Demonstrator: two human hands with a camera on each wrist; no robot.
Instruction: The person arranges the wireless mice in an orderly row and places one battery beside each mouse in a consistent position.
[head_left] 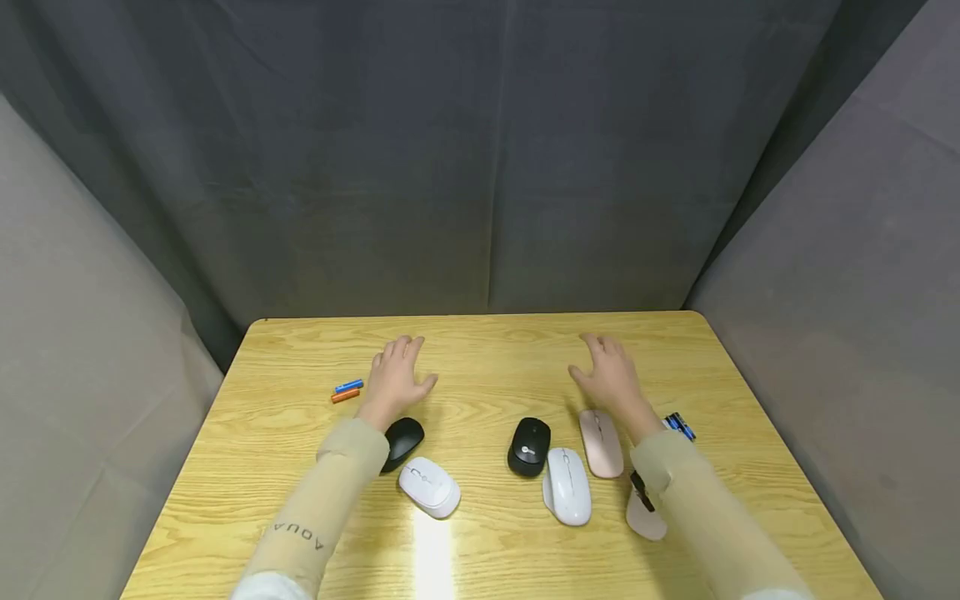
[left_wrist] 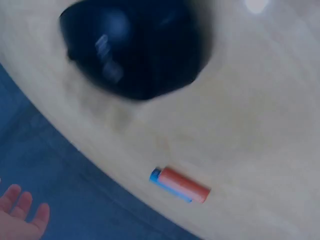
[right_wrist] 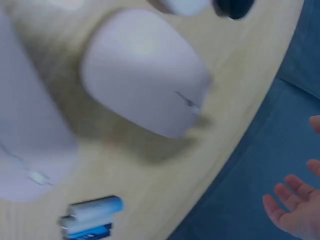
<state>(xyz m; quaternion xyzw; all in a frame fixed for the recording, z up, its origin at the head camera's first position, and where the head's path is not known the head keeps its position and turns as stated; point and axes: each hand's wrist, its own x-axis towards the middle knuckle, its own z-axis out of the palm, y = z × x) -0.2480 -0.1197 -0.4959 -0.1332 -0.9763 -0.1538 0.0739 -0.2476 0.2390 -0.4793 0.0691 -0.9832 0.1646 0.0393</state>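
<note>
My left hand [head_left: 396,377] is held out over the table's left half, fingers spread and empty. Below its wrist lies a black mouse [head_left: 405,438], partly covered by the sleeve, and beside that a white mouse [head_left: 431,487]. The right hand [head_left: 611,379] also reaches out with loosely spread fingers, holding nothing. Nearest to it is a pink mouse [head_left: 601,446]; a second pale pink mouse [head_left: 646,521] shows partly beneath the right forearm. In the wrist views, the black mouse [left_wrist: 135,47] and a pink mouse [right_wrist: 145,75] loom large and blurred.
Between the arms are another black mouse [head_left: 529,444] and a white mouse [head_left: 568,487]. A blue battery [head_left: 348,386] and an orange battery [head_left: 346,397] lie left of the left hand. Several blue batteries [head_left: 680,426] lie right of the right wrist. Grey curtains [head_left: 375,167] enclose the table [head_left: 487,350].
</note>
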